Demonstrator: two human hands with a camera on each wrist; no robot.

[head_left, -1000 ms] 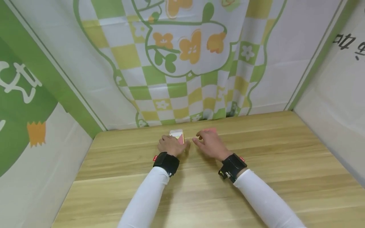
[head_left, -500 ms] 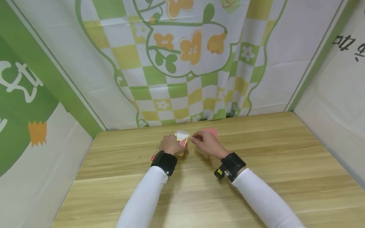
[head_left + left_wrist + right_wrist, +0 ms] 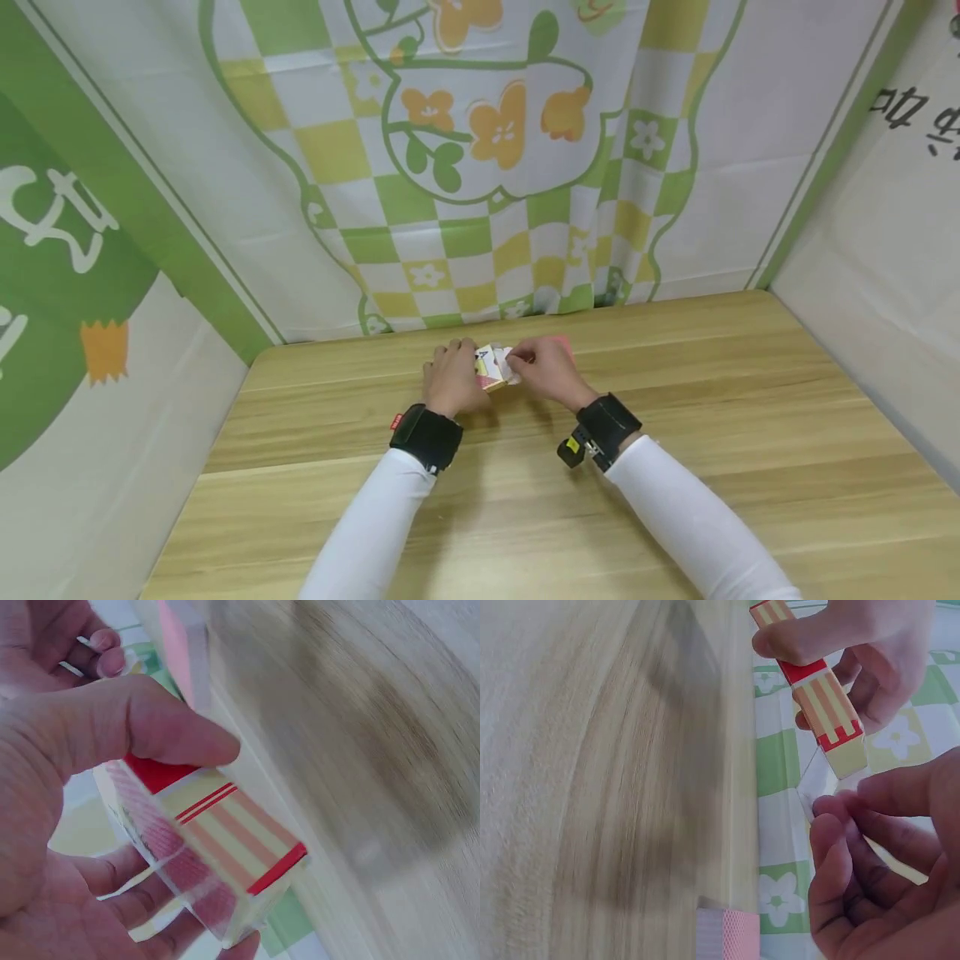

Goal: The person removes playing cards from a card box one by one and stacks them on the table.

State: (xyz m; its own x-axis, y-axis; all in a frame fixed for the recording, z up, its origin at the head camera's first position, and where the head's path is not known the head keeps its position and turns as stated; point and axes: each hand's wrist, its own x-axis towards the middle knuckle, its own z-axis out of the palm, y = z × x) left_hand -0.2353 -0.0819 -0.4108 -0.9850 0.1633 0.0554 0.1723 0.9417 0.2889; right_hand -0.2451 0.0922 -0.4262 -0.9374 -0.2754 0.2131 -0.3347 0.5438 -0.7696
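My left hand (image 3: 453,379) grips a playing-card box (image 3: 491,367) between thumb and fingers, tilted toward the right above the table. Its face shows a letter A, and its side (image 3: 232,832) has cream, orange and red stripes. The end flap (image 3: 819,776) stands open, whitish, pointing at my right hand (image 3: 551,373). Thumb and fingertips of that hand pinch the flap's edge. Behind the right hand, partly hidden by it, a deck of cards (image 3: 739,935) with a pink patterned back lies on the table.
The wooden table (image 3: 480,517) spreads in front of me. A green and white checked cloth (image 3: 465,242) hangs along its back edge, with printed side panels (image 3: 885,275) on both sides.
My left hand has lifted and turned the card box, so its flap end now points right. My right hand has come in and pinches the flap. The pink deck stays in place.
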